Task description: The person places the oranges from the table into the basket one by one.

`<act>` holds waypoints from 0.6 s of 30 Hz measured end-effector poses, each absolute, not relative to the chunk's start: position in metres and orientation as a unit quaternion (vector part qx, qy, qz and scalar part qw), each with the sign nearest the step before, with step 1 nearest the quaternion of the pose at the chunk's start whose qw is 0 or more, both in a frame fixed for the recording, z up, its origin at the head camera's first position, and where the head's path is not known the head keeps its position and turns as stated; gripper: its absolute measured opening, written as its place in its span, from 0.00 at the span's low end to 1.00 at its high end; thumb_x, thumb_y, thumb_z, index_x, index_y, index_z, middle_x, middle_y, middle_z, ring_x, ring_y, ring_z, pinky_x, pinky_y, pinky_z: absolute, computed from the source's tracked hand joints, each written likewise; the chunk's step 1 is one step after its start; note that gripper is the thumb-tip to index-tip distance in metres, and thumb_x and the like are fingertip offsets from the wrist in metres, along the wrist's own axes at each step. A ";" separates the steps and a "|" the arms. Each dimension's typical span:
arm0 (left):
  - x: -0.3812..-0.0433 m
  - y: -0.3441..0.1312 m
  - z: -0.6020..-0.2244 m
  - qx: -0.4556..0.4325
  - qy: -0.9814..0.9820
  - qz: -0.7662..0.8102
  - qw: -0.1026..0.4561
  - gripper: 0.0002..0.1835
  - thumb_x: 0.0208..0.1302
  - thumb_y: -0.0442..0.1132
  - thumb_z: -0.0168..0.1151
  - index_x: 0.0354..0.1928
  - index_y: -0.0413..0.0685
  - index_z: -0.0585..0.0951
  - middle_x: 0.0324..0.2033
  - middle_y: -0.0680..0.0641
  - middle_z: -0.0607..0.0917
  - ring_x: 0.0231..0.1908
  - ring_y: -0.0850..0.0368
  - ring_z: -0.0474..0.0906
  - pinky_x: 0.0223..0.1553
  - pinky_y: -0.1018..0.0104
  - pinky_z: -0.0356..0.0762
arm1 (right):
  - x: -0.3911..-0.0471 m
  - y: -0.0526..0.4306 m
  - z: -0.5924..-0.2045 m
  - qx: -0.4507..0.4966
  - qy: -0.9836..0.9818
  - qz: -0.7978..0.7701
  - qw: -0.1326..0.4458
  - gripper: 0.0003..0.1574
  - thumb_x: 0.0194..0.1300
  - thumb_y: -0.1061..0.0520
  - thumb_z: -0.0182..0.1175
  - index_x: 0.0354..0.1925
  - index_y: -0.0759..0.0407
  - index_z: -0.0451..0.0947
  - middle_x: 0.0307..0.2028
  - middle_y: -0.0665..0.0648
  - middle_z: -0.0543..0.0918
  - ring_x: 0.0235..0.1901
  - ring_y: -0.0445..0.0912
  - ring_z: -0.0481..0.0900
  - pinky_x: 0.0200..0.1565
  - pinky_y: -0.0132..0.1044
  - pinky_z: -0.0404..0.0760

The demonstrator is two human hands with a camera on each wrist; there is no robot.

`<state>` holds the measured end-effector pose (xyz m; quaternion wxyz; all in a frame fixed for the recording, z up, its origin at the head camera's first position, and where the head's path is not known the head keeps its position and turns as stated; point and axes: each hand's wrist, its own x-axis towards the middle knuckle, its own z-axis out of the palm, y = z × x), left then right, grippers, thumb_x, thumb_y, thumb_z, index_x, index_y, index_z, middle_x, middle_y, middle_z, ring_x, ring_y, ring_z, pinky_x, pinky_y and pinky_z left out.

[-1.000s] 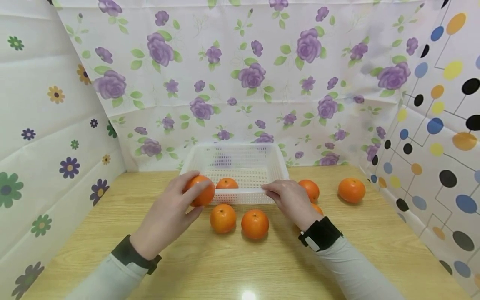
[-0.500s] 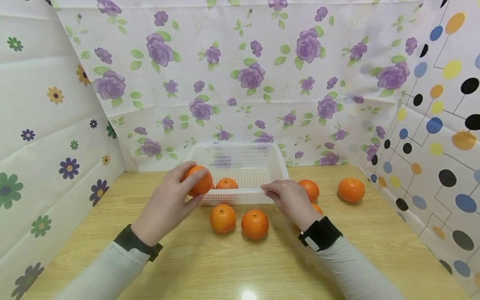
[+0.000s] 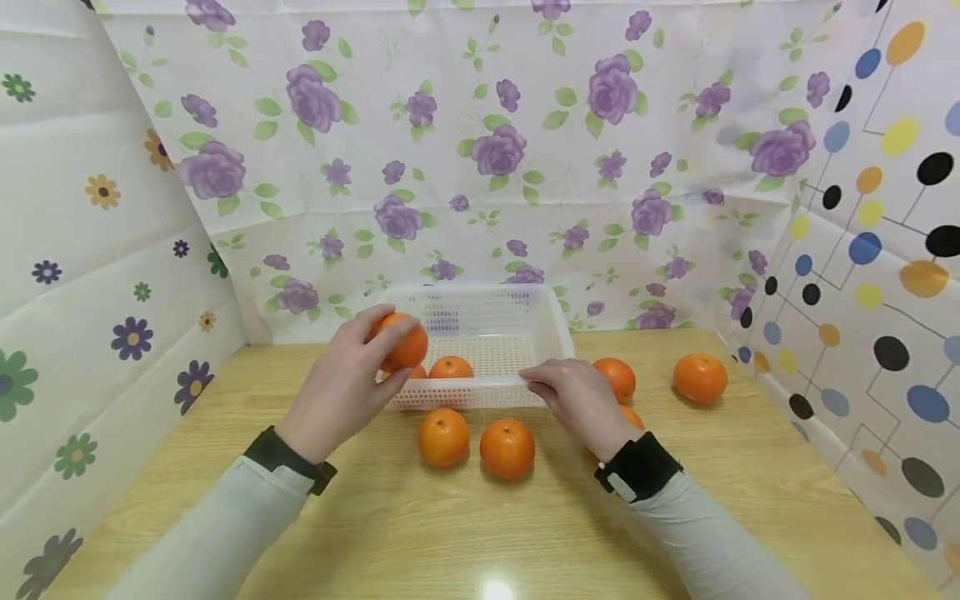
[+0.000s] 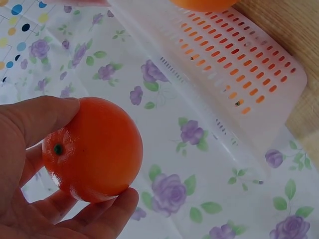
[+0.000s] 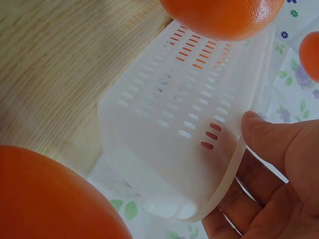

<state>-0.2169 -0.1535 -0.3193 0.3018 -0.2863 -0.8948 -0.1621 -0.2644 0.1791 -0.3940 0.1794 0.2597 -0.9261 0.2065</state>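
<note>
My left hand [image 3: 341, 387] holds an orange [image 3: 405, 342] between thumb and fingers, over the front left corner of a white plastic basket [image 3: 498, 392]. In the left wrist view, the held orange [image 4: 102, 149] shows a small green stem mark, and the basket's slotted side [image 4: 239, 59] is apart from it. Inside the basket lies another orange [image 3: 452, 367], and beside it one more orange [image 3: 417, 372] is partly hidden by my left hand. My right hand [image 3: 581, 398] pinches the basket's front rim near its right end; in the right wrist view the thumb presses the rim [image 5: 234, 167] with fingers behind it.
Two oranges, a left one [image 3: 443, 437] and a right one [image 3: 507, 448], sit on the wooden table [image 3: 450, 533] before the basket. To the right are an orange [image 3: 617, 380], another orange [image 3: 632, 416] mostly behind my right wrist, and a farther orange [image 3: 701, 378]. Flowered cloth [image 3: 465, 167] hangs behind.
My left hand has lifted the orange upward, from low at the basket's front rim to above it. A second orange in the basket has come partly into sight. The right hand stays on the rim.
</note>
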 end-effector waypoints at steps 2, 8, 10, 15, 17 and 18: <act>-0.221 -0.153 -0.319 -0.284 -0.897 -0.165 0.296 0.35 0.59 0.30 0.85 0.67 0.48 0.81 0.68 0.32 0.76 0.60 0.31 0.79 0.58 0.37 0.85 | -0.264 0.179 -0.394 0.260 -0.927 0.205 0.179 0.16 0.75 0.58 0.73 0.59 0.52 0.92 0.54 0.52 0.93 0.55 0.53 0.90 0.60 0.53 0.85; -0.235 -0.152 -0.320 -0.274 -0.905 -0.170 0.278 0.34 0.61 0.30 0.84 0.68 0.47 0.81 0.69 0.31 0.76 0.59 0.29 0.79 0.59 0.35 0.84 | -0.265 0.180 -0.395 0.263 -0.926 0.205 0.178 0.17 0.74 0.58 0.74 0.59 0.52 0.92 0.54 0.52 0.93 0.55 0.53 0.90 0.60 0.53 0.85; -0.240 -0.153 -0.321 -0.264 -0.911 -0.169 0.266 0.34 0.62 0.31 0.83 0.69 0.47 0.81 0.69 0.31 0.75 0.60 0.28 0.78 0.59 0.34 0.83 | -0.266 0.180 -0.395 0.264 -0.925 0.208 0.177 0.17 0.74 0.58 0.73 0.59 0.53 0.92 0.54 0.52 0.93 0.55 0.53 0.90 0.61 0.53 0.84; -0.252 -0.153 -0.322 -0.249 -0.925 -0.168 0.235 0.33 0.65 0.32 0.80 0.71 0.47 0.80 0.71 0.30 0.74 0.60 0.27 0.78 0.60 0.33 0.82 | -0.267 0.182 -0.395 0.265 -0.924 0.206 0.181 0.16 0.75 0.58 0.73 0.59 0.52 0.92 0.53 0.51 0.93 0.55 0.52 0.90 0.61 0.52 0.84; -0.256 -0.153 -0.322 -0.246 -0.927 -0.170 0.228 0.33 0.66 0.32 0.80 0.72 0.46 0.80 0.71 0.30 0.74 0.61 0.27 0.77 0.60 0.33 0.82 | -0.267 0.182 -0.396 0.265 -0.925 0.205 0.181 0.16 0.75 0.58 0.73 0.59 0.51 0.92 0.53 0.51 0.93 0.55 0.52 0.90 0.61 0.52 0.84; -0.258 -0.154 -0.322 -0.244 -0.928 -0.170 0.225 0.33 0.66 0.32 0.80 0.72 0.46 0.80 0.71 0.30 0.74 0.61 0.27 0.77 0.61 0.33 0.82 | -0.267 0.181 -0.396 0.264 -0.925 0.205 0.180 0.16 0.75 0.58 0.73 0.59 0.51 0.92 0.53 0.51 0.93 0.55 0.52 0.90 0.60 0.52 0.84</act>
